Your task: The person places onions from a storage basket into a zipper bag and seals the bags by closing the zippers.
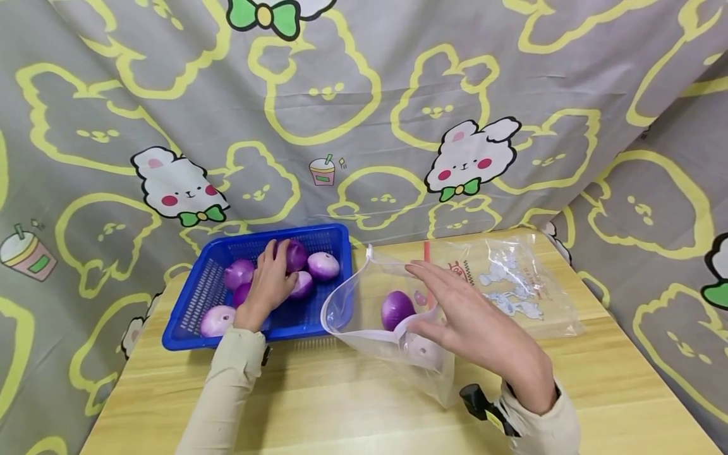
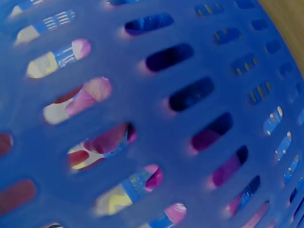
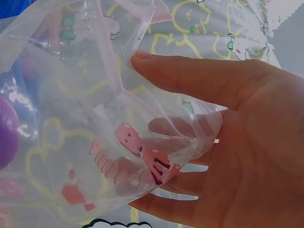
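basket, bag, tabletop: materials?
Basket: looks like moulded blue plastic, matte, walls pierced with slots. Bag: thin clear plastic film, glossy and creased, with printed pink and white figures; the onion shows through. Table: pale wood-grain surface, faint sheen; solid wood or laminate, can't tell.

long beige sleeves, a black strap at the right wrist
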A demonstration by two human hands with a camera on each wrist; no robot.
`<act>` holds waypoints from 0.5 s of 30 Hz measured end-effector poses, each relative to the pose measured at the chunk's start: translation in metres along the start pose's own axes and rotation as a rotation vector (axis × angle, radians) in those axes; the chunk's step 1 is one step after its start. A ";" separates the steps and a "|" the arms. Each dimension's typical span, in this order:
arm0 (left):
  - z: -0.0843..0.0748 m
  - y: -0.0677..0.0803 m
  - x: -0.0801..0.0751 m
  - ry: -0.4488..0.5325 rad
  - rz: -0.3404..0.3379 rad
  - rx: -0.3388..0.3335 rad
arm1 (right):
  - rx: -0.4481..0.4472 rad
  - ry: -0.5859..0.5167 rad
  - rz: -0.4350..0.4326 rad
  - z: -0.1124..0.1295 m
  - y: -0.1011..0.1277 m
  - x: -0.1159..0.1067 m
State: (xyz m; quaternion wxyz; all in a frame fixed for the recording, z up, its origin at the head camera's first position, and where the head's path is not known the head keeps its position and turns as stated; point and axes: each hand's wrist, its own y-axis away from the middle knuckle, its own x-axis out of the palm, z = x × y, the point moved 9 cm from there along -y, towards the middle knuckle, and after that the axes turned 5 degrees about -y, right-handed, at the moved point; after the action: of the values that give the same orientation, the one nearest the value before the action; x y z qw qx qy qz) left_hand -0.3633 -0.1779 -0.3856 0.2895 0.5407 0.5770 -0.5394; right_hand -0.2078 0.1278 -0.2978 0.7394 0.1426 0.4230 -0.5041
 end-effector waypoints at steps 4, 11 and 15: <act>0.002 0.000 -0.002 -0.025 -0.037 0.006 | -0.003 0.011 -0.004 0.001 0.000 0.000; 0.004 0.002 -0.002 -0.067 -0.037 -0.006 | -0.002 0.021 -0.007 0.002 -0.001 0.001; 0.002 0.003 0.008 -0.018 0.037 0.028 | 0.000 0.025 -0.004 0.002 -0.003 0.002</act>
State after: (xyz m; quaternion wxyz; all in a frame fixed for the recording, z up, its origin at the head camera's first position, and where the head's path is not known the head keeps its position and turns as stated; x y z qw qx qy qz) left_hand -0.3628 -0.1781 -0.3944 0.2971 0.5502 0.5568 -0.5468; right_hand -0.2093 0.1241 -0.2978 0.7330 0.1483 0.4324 -0.5037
